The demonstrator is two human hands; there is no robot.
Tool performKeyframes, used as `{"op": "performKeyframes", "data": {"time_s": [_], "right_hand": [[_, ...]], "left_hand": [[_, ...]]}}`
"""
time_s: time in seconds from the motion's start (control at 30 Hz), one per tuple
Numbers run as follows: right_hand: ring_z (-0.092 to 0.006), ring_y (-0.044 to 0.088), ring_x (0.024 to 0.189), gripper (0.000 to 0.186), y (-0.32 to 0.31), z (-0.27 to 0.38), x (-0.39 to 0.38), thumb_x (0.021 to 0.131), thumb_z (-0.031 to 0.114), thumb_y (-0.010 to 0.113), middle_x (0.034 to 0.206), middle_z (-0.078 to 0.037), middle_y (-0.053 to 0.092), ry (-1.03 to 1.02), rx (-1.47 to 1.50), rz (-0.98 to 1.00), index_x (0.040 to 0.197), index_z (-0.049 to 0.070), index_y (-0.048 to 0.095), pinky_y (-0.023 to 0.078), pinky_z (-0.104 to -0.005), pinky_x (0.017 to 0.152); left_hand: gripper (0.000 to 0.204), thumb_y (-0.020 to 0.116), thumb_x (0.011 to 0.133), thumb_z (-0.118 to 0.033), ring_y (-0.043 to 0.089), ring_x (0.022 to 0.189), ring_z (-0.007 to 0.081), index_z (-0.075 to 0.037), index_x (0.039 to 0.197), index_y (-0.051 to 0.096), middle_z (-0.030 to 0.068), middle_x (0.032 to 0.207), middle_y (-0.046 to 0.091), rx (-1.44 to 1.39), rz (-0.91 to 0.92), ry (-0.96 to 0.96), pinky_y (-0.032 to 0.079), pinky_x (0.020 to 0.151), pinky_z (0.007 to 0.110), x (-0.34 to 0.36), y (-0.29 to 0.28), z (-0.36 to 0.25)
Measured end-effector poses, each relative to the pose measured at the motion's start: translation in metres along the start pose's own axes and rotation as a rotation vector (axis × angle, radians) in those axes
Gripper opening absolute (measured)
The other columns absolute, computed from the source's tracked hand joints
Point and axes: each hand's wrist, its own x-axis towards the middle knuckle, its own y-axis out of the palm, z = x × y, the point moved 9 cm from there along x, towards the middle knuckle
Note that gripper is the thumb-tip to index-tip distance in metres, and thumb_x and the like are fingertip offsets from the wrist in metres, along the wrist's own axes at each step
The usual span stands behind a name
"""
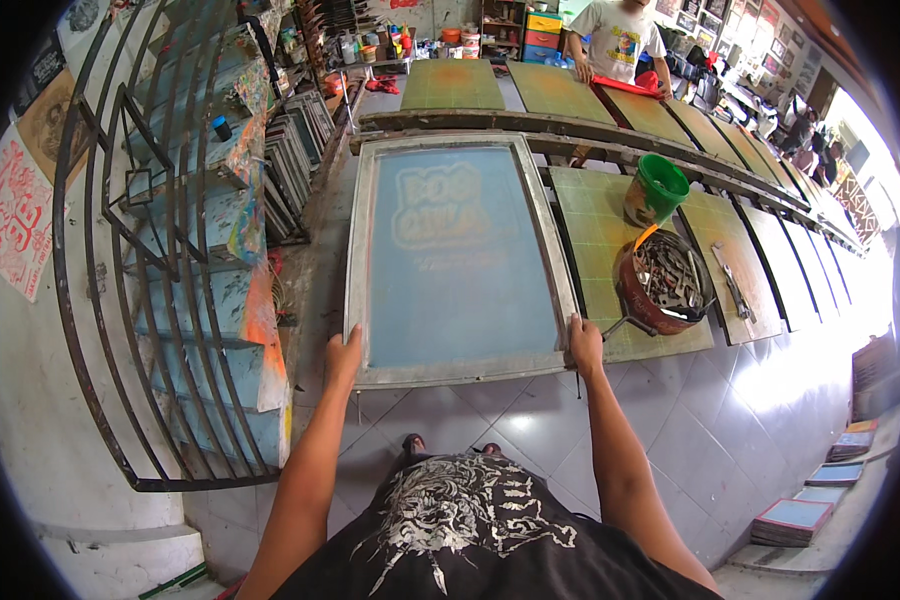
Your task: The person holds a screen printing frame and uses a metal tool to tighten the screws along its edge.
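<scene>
Left hand [344, 352], right hand [586, 343] | both closed on screen frame [460, 280] | lying between, ahead

This place is a workshop, and it looks like one for screen printing. A framed screen [460, 310] with blue mesh and pale lettering [438, 205] shows this. More frames [288, 170] stand on edge, packed closely beside the stairs [260, 340], whose sides are stained with several colours. Flat greenish boards [455, 85] lie in long rows along rails [530, 122]. On these boards stand a green bucket [650, 200] and a round tub [660, 321] full of metal parts [668, 272]. At the back are orange buckets [452, 36] and colourful drawers [542, 40].
</scene>
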Motion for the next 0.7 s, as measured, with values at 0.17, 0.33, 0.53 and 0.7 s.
{"op": "performKeyframes", "data": {"time_s": [0.17, 0.33, 0.53, 0.7], "right_hand": [[-0.0355, 0.054, 0.066, 0.044, -0.01, -0.001, -0.029, 0.093, 0.035, 0.044, 0.069, -0.022, 0.056, -0.029, 0.143, -0.046, 0.078, -0.005, 0.055, 0.04, -0.0439, 0.064], [-0.0123, 0.042, 0.065, 0.025, -0.025, 0.062, -0.044, 0.095, 0.019, 0.044, 0.067, -0.003, 0.045, -0.263, 0.541, -0.206, 0.086, -0.001, 0.055, 0.038, -0.0296, 0.06], [-0.0288, 0.042, 0.126, 0.057, -0.012, 0.197, -0.055, 0.088, 0.022, 0.06, 0.134, -0.021, 0.045, -0.365, 0.573, 0.413, 0.133, -0.006, 0.039, 0.03, -0.0365, 0.106], [-0.0386, 0.044, 0.12, 0.077, -0.214, 0.409, -0.102, 0.074, 0.027, 0.074, 0.131, -0.021, 0.046, -1.272, -0.135, -0.496, 0.137, 0.005, 0.035, 0.036, -0.0467, 0.101]], "left_hand": [[0.046, 0.069, 0.08, -0.037, 0.062, 0.082, 0.0263, 0.008, 0.089, 0.061, 0.0192, 0.086, 0.065, -0.119, -0.05, 0.088, 0.047, 0.072, 0.037, -0.038, -0.029, -0.038], [0.051, 0.078, 0.07, -0.034, 0.062, 0.082, 0.0258, 0.006, 0.097, 0.061, 0.0151, 0.089, 0.066, -0.027, -0.157, 0.374, 0.048, 0.075, 0.037, -0.028, -0.099, -0.108], [0.064, 0.067, 0.08, -0.042, 0.056, 0.105, 0.033, 0.008, 0.118, 0.052, 0.0236, 0.111, 0.058, 0.218, -0.474, 0.429, 0.042, 0.092, 0.041, -0.022, -0.273, -0.273], [0.062, 0.066, 0.08, -0.041, 0.057, 0.101, 0.0323, 0.005, 0.118, 0.05, 0.0243, 0.108, 0.058, 0.678, -1.035, 0.883, 0.043, 0.087, 0.038, -0.047, -0.494, -0.416]]}}
